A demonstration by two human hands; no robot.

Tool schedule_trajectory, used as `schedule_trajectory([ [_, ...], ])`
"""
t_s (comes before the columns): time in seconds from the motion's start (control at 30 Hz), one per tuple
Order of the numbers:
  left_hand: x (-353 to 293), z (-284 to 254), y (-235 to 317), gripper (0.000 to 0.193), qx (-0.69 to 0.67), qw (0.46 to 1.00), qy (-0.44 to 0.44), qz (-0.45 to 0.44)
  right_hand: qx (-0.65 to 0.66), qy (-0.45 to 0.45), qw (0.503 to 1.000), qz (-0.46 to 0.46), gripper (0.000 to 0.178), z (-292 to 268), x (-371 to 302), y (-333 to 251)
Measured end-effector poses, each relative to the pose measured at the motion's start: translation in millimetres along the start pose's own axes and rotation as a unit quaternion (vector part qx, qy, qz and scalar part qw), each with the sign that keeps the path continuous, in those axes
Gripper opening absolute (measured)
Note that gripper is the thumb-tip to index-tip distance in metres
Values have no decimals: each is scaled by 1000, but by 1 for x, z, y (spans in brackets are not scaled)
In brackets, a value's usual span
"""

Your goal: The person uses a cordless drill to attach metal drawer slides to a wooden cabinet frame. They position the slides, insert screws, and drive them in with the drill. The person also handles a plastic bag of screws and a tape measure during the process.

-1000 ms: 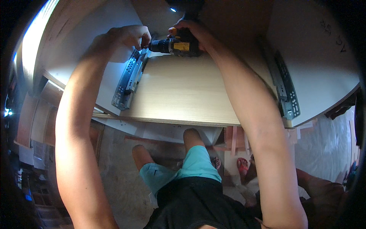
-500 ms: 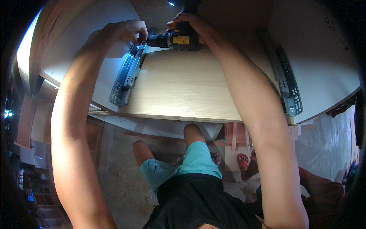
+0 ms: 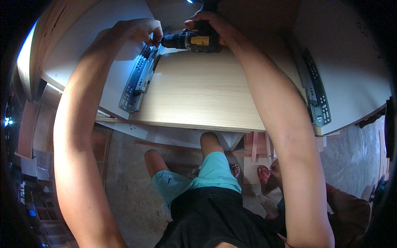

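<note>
Inside a wooden cabinet, my right hand (image 3: 213, 25) is wrapped round the grip of a black and yellow cordless drill (image 3: 192, 41). The drill lies level, its chuck pointing left. My left hand (image 3: 145, 31) is closed at the chuck's front end, its fingers pinched by the bit. What they pinch is too small to make out. Just below that hand, a metal drawer slide (image 3: 139, 80) runs along the left white side panel. A matching drawer slide (image 3: 316, 91) sits along the right panel.
The cabinet's pale wooden bottom board (image 3: 202, 91) spans between both slides, its front edge towards me. Another person (image 3: 345, 206) is low at the lower right, beside my right arm, with a red sandal (image 3: 263, 172) showing. Boards (image 3: 31, 130) stand at the left.
The view has shifted slightly. Both hands and the drill keep nearly the same place by the left slide. At lower right, more of the other person's head shows beside my right arm.
</note>
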State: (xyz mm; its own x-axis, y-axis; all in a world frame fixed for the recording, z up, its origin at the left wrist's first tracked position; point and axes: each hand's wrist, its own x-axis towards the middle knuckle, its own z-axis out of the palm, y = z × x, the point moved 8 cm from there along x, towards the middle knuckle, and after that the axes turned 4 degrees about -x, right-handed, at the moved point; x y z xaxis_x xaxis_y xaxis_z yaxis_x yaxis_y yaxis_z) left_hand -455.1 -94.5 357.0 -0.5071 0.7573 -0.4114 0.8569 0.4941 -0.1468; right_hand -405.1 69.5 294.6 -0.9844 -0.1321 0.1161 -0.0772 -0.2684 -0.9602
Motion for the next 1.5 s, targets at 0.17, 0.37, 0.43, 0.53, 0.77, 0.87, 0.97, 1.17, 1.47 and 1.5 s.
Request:
schedule_trajectory([
  [0.17,-7,-2,-8,24,-64,995,51,-57,-57,20,998,2,46,-1,-3,-1],
  [0.37,-1,4,-8,31,-32,999,-1,-3,-33,13,999,-7,45,0,2,-1],
  [0.43,3,7,-16,35,-32,999,15,24,-40,22,999,-5,46,2,1,-3],
  [0.53,8,5,-12,41,-33,998,51,27,-32,20,999,-17,46,0,-1,-3],
  [0.77,3,5,3,24,-75,996,18,-33,-78,9,996,-35,44,9,2,-13],
  [0.87,3,0,7,23,34,998,57,-23,-30,-5,999,-39,43,13,7,-13],
  [0.97,3,4,-4,24,3,998,58,-7,-5,-89,994,-58,42,21,7,-17],
  [1.17,9,9,-11,29,-80,995,22,-46,-89,-9,996,-27,45,9,24,-14],
  [1.47,15,14,-22,29,0,999,45,21,-86,-5,996,-27,42,11,20,-8],
  [1.5,13,16,-28,28,1,999,51,8,-89,-9,995,-32,41,17,18,-9],
])
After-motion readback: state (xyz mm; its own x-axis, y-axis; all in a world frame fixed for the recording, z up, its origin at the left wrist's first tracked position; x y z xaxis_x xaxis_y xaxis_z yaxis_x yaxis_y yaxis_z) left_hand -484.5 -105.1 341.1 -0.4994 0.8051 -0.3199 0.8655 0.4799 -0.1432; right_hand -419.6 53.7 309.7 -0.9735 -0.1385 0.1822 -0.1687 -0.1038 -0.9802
